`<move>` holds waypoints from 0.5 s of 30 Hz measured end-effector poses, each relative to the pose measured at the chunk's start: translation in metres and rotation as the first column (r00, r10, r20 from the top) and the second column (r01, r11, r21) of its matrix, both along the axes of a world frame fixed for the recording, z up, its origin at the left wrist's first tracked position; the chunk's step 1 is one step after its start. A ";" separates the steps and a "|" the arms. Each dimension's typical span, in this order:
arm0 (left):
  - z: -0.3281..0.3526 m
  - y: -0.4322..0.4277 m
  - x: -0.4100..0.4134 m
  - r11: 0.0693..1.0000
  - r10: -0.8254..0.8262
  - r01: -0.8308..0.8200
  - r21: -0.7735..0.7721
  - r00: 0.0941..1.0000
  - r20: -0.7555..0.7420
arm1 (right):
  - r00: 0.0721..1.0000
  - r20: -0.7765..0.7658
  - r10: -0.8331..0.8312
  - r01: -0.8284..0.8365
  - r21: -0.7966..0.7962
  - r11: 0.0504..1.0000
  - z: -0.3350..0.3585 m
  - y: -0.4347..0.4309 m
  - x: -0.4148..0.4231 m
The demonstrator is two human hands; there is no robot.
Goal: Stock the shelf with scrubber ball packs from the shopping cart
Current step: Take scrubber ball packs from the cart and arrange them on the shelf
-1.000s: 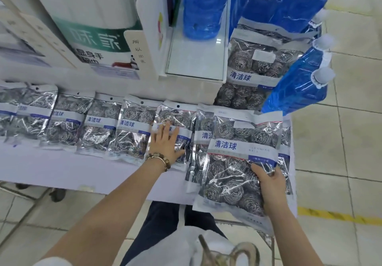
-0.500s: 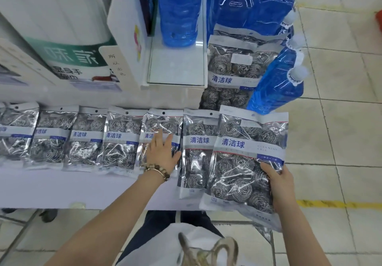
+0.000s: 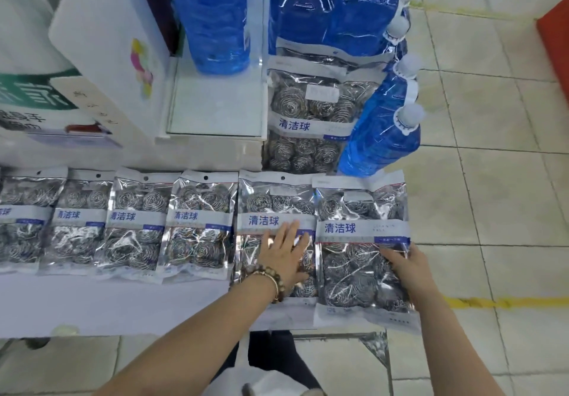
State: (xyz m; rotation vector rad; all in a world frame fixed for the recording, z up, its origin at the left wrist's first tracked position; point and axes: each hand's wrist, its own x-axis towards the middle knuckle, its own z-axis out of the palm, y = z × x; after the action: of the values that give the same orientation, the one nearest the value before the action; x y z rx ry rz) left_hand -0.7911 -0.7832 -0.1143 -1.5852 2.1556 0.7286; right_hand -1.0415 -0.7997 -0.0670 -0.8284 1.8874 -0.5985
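The left hand (image 3: 284,254) lies palm down on a pack (image 3: 271,201), fingers straight and close together, with the tips just short of its blue label. A bracelet (image 3: 275,283) of beads sits on that wrist.

Just right of those fingers lies the end pack (image 3: 354,272). Its left edge overlaps the pack under the palm, and both rest flat on the white shelf (image 3: 123,303). The right hand (image 3: 406,265) grips the end pack at its right edge. The thumb lies on the clear face, and the fingers curl round the edge and are mostly hidden.

Left of the left fingers a row (image 3: 200,226) of more packs lies side by side on the shelf, labels up, with neighbouring edges touching or overlapping. Beyond the fingertips of both hands a far pack (image 3: 308,112) stands leaning. Blue bottles (image 3: 381,137) lie tilted against its right side. Right of the right hand there is tiled floor (image 3: 492,211).
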 end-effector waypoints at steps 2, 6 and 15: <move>-0.005 0.003 0.003 1.000 -0.014 0.014 -0.002 1.000 0.013 | 0.999 -0.047 -0.002 0.002 0.002 1.000 -0.016 -0.001 -0.009; -0.005 0.001 0.010 1.000 0.004 -0.004 -0.005 1.000 0.013 | 0.990 -0.134 -0.043 0.042 -0.011 0.999 -0.045 -0.002 -0.008; -0.003 0.002 0.014 0.999 0.027 -0.026 -0.041 0.999 0.023 | 0.728 -0.581 0.365 -0.357 0.133 0.924 -0.055 -0.010 0.023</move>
State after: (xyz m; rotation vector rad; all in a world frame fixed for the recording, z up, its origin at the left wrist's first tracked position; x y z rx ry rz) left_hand -0.7772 -0.7810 -0.1176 -1.6382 2.1493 0.6748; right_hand -1.0182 -0.8096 -0.1217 -1.4676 2.1864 -0.0648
